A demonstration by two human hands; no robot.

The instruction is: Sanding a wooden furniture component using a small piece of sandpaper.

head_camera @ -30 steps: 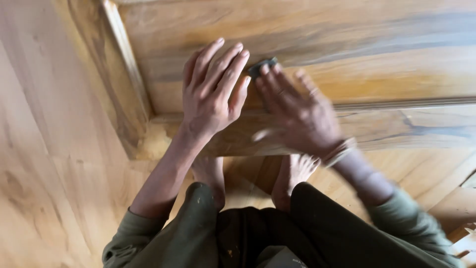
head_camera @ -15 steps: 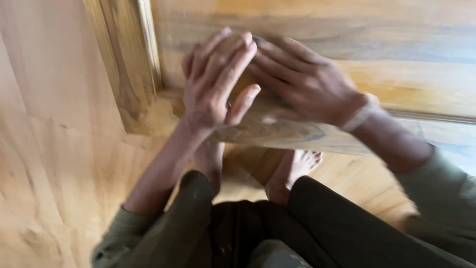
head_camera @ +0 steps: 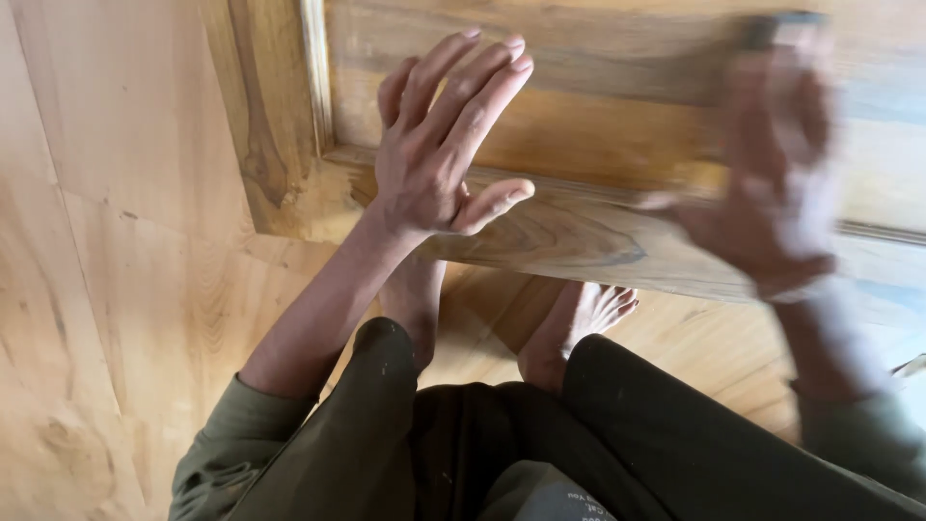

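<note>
My left hand [head_camera: 439,145] lies flat with fingers spread on a wooden panel [head_camera: 598,106], near the panel's framed corner. My right hand [head_camera: 772,174] is blurred by motion at the right, pressing a small dark flat piece [head_camera: 772,29], perhaps a sanding pad, against the panel. Both arms wear olive-green sleeves.
A raised wooden frame rail [head_camera: 569,236] runs under my hands, with an upright frame member [head_camera: 280,106] at the left. My bare feet [head_camera: 579,323] rest on light wooden boards [head_camera: 116,289] beneath the rail. My knees in dark trousers [head_camera: 637,434] fill the lower view.
My right hand has swept to the right along the panel with the dark piece, away from my left hand. My left hand stays flat in the same place.
</note>
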